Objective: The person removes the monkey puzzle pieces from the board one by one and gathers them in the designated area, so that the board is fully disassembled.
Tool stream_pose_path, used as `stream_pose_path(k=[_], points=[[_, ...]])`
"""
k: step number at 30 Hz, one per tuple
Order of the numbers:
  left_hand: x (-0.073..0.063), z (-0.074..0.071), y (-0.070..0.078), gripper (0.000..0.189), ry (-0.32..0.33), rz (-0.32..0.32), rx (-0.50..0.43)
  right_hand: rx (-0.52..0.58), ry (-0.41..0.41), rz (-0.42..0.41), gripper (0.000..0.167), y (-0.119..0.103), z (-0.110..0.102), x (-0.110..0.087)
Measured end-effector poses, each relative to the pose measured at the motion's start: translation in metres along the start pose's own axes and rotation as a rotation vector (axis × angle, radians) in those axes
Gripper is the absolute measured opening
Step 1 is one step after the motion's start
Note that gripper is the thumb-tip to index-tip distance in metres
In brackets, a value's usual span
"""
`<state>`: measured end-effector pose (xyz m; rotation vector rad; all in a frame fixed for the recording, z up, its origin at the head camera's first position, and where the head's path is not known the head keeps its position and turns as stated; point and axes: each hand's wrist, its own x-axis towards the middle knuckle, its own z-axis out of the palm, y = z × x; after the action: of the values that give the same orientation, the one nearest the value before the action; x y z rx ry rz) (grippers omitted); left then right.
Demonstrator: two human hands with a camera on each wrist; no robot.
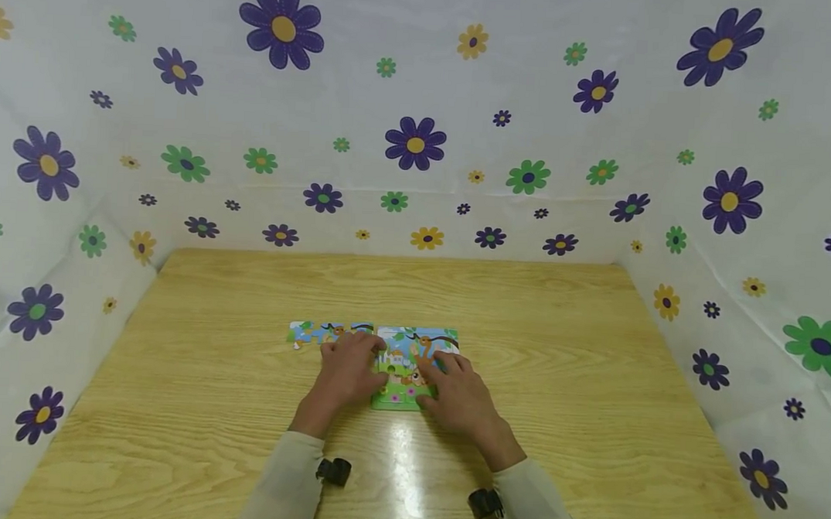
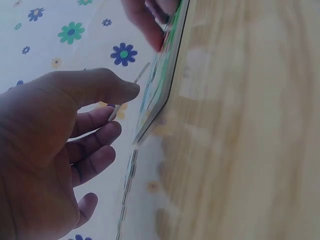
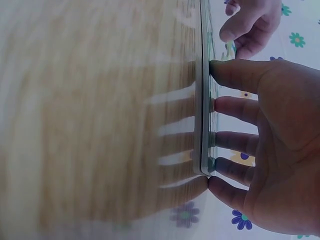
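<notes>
Left hand [image 1: 346, 369] pinching puzzle piece [image 2: 115, 112], edge-on, seemingly light, stiff; we favour its rim. Right hand [image 1: 461, 393], spread, touching board [image 1: 391, 405].

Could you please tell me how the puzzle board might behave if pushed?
The puzzle board would probably stay stiff, as its edge looks straight. Lying thin and flat, it seems unlikely to roll or tip. It may slide easily, since the table looks glossy.
</notes>
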<state>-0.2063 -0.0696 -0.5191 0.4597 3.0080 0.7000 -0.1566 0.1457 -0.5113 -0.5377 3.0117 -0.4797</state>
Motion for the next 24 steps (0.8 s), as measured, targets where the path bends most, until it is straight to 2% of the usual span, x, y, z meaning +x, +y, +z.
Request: stream_pose_path(k=[12, 18, 24], points=[[-0.007, -0.020, -0.027, 0.039, 0.014, -0.048, -0.009, -0.008, 0.006, -0.015, 0.054, 0.000, -0.003, 0.000], [-0.012, -0.025, -0.044, 0.041, -0.009, -0.069, -0.026, 0.006, -0.022, 0.000, 0.054, -0.001, -0.002, 0.000], [-0.017, -0.034, -0.060, 0.045, -0.036, -0.124, -0.067, 0.000, -0.031, 0.007, 0.054, -0.002, -0.002, 0.001]])
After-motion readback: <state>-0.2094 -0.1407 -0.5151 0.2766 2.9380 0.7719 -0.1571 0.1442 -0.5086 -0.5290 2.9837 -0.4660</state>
